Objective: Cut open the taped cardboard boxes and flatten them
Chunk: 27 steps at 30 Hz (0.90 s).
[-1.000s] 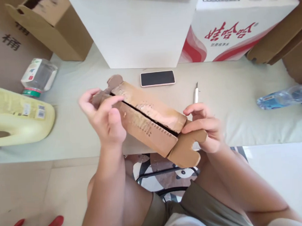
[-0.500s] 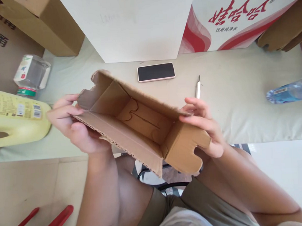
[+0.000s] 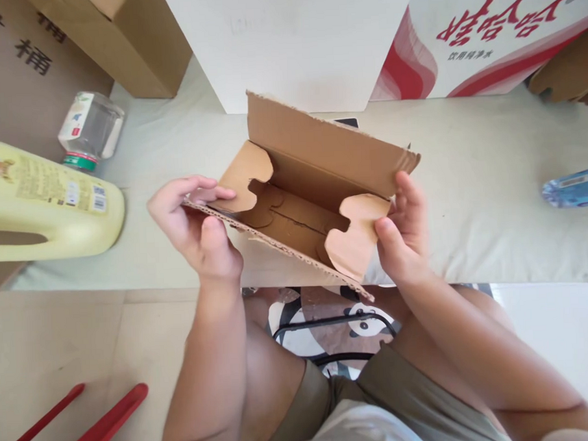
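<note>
A small brown cardboard box (image 3: 304, 181) is held tilted above the table edge, its top open towards me. The far long flap (image 3: 319, 135) stands up, and the two notched end flaps lean inward over the opening. My left hand (image 3: 191, 222) grips the left end, fingers on the left notched flap (image 3: 246, 177) and thumb by the near torn edge. At the right end, my right hand (image 3: 405, 232) has its thumb against the right notched flap (image 3: 355, 234) and its fingers by the far flap's corner. The bare bottom shows inside.
Behind the box, a phone (image 3: 347, 122) is mostly hidden. A yellow jug (image 3: 79, 217) and a clear jar (image 3: 92, 128) are at left, a water bottle (image 3: 572, 187) at right. A white box (image 3: 291, 45) and a red-and-white carton (image 3: 462, 50) line the table's back.
Both end flaps have folded inward and the far flap now stands up. My right hand has shifted to the box's right end. The raised flap now covers most of the phone and cutter.
</note>
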### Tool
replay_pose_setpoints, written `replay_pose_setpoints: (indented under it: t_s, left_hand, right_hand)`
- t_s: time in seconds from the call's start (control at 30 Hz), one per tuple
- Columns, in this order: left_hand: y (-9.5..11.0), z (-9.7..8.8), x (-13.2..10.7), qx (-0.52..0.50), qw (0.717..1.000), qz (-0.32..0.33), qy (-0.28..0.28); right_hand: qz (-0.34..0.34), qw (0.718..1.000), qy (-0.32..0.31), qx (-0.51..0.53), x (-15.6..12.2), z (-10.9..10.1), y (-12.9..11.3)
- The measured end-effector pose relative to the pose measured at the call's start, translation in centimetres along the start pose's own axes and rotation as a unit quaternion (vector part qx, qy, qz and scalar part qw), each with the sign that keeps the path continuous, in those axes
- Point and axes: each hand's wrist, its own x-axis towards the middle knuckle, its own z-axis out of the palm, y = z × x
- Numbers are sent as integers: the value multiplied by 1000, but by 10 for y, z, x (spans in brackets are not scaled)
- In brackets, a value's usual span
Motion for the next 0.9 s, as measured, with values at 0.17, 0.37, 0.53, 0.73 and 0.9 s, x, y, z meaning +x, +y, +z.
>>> replay_pose_setpoints:
  t_s: [0.17,0.37,0.53,0.73,0.9]
  left_hand:
    - [-5,-9,-8,94,993,-45,-49]
    - [-1,-5,-8,145,984,-30,-96]
    - [5,-3,-6,187,972,-72,-126]
    - [-1,-9,-6,174,975,-45,-132]
    - [-16,-22,5,131,986,-90,-57]
  right_hand:
    - [10,1000,10,21,1,4,-8]
    - [-36,997,-35,56,2,-5,-2]
    - [-40,995,-73,49,1,-5,8]
    - [4,997,-41,62,13,-19,15]
    - [71,992,-7,106,21,-26,36]
